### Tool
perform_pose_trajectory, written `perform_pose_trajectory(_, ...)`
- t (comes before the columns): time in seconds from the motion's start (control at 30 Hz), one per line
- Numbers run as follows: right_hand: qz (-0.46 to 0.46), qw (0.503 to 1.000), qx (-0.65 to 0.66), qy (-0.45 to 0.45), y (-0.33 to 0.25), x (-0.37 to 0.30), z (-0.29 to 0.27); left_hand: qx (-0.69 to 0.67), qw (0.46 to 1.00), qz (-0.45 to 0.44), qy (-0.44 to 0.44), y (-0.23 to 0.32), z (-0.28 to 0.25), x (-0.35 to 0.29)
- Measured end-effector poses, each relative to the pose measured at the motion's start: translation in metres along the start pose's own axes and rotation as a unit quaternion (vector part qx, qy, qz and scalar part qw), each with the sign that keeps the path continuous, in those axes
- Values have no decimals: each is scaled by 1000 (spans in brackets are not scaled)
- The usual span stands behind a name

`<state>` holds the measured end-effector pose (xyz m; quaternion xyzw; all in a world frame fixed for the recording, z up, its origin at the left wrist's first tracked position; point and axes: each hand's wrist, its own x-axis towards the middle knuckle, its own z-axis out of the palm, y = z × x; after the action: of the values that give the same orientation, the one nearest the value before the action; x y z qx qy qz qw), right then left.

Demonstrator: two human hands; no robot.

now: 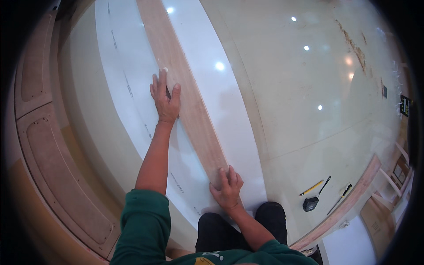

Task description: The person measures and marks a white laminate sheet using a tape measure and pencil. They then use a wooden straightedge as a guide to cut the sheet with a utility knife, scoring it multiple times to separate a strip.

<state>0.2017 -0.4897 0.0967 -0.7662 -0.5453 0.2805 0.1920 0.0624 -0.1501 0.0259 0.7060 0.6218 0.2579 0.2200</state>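
A long, flat reddish-brown wooden board [187,84] lies lengthwise on a white sheet [216,70] in front of me. My left hand [167,100] is at the board's left edge, partway along it. Its thumb rests on the wood, the fingers reach forward beside the edge, and a small dark patch shows between thumb and forefinger; what it is I cannot tell. At the near end of the board lies my right hand [228,187], its fingers apart on the wood and its thumb out to the left.
Right of the sheet, a yellow pencil [312,188], a black tape measure [310,203] and a thin knife-like tool [339,199] lie on a pale glossy surface [287,115]. A curved wooden strip [342,207] borders it. Brown panels [66,176] stand along the left side.
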Motion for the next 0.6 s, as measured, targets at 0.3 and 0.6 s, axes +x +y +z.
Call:
perform_pose_trajectory(0.3,11,1000,-14,-19,-3,1,-2,38,999,7,-8,3,0,0)
perform_pose_trajectory(0.6,-31,957,8,289,60,258,-44,163,986,-11,-19,25,0,-2)
